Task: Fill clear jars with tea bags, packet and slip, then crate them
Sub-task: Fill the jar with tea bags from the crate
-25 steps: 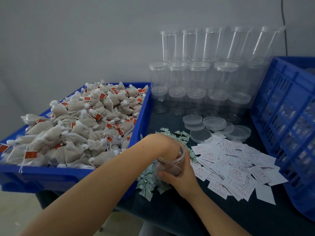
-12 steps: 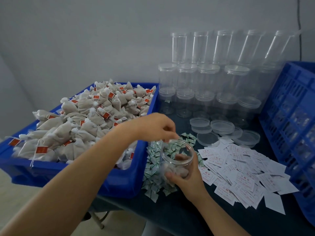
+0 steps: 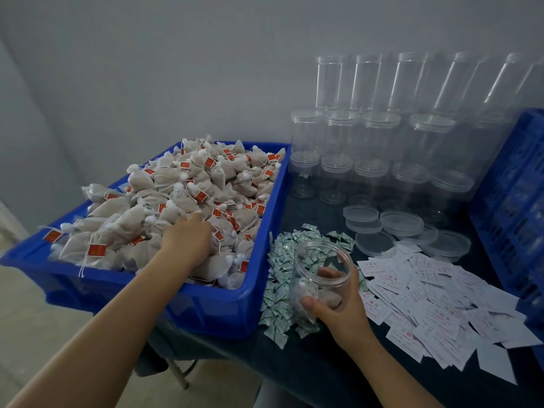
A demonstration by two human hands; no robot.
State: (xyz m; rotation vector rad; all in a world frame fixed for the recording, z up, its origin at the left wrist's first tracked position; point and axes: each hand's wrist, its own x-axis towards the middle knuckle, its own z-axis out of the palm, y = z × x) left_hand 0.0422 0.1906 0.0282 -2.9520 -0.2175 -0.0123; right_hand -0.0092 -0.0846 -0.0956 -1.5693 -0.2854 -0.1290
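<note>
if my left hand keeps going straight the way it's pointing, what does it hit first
Most likely the heaped tea bags in the blue bin: the left hand already lies on them, fingers pointing toward the bin's far end. Depth is uncertain.

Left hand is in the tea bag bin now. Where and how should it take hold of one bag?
Probably the gathered white neck of a tea bag on top of the heap, from above. Necks stick up narrow; the bodies are soft and overlapping. The left hand lies on the pile in the blue bin.
</note>
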